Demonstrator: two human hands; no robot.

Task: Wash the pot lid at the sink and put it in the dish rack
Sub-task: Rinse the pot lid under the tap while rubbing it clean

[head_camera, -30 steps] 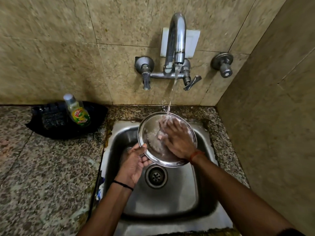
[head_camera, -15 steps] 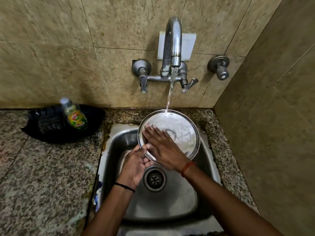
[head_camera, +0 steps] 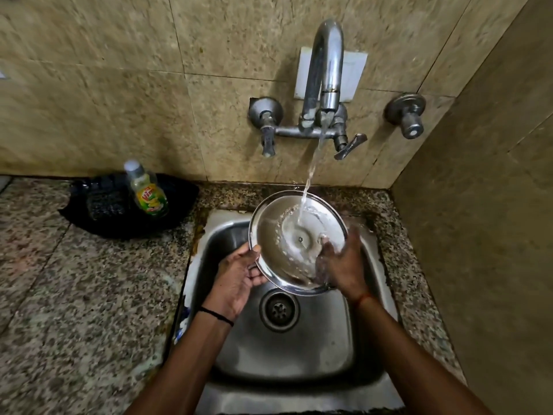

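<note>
The speckled granite counter (head_camera: 74, 310) runs along the tiled wall, and set into it is the steel sink (head_camera: 293, 348) with its round drain (head_camera: 279, 310) in the middle of the basin. Above it the wall tap (head_camera: 324, 85) is running, a thin stream of water (head_camera: 311, 175) falling straight down. The pot lid (head_camera: 281, 244) is held over the back of the basin, tilted with its hollow underside facing up, and the stream lands near its centre and spreads out in a ring. The left hand (head_camera: 236, 277) grips the lid's lower left rim, thumb on top and fingers curled underneath. The right hand (head_camera: 341, 265) lies open and flat against the lid's right side, fingers spread on the wet metal, blurred, holding nothing. Off to the left, on a black mat (head_camera: 98, 211) against the wall, stands a small dish soap bottle (head_camera: 146, 190) with a green and yellow label.
</note>
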